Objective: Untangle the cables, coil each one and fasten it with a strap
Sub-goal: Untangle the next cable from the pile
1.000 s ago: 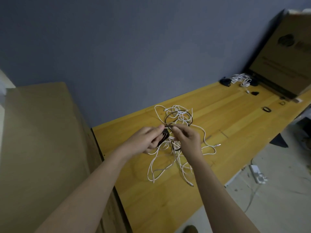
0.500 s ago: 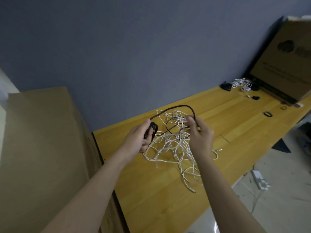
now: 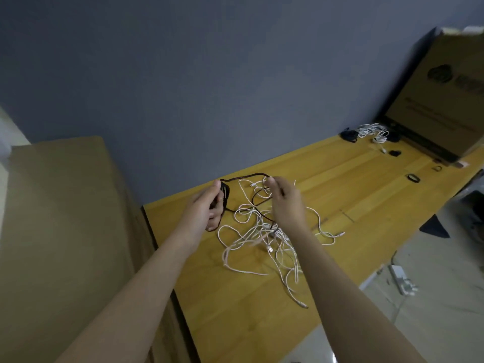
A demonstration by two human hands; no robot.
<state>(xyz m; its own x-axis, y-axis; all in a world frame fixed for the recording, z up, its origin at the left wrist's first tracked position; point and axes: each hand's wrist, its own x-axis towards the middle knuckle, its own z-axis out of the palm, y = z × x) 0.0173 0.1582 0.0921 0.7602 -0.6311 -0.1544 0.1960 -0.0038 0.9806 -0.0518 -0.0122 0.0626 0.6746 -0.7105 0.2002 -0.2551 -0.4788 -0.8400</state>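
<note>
Hands raised over the long yellow wooden tabletop (image 3: 353, 184), just above a loose tangle of thin white cables (image 3: 262, 239) lying near the table's front edge. Left hand (image 3: 204, 208) has fingers curled round a small bundle of coiled thin black cable (image 3: 224, 191), thumb pressing on top. From that bundle a free run of the black cable arcs across to the right hand (image 3: 285, 203), which pinches it between thumb and fingertips; the other fingers there are partly hidden, so their lie cannot be told. Below the right hand the black cable drops into the white heap and threads through it.

Handling judgement: cable looks light, limp and smooth, with no stiffness to hold a loop by itself, so the coil probably needs a steady grip or it springs open. White strands likely snag and lift with any pull. Best hold seems to be close to where the black line enters the heap, feeding short lengths rather than hauling.

Far end of table: a second small heap of white cables (image 3: 373, 131), dark strap rings (image 3: 412, 177), and a leaning brown cardboard box (image 3: 440, 100).
</note>
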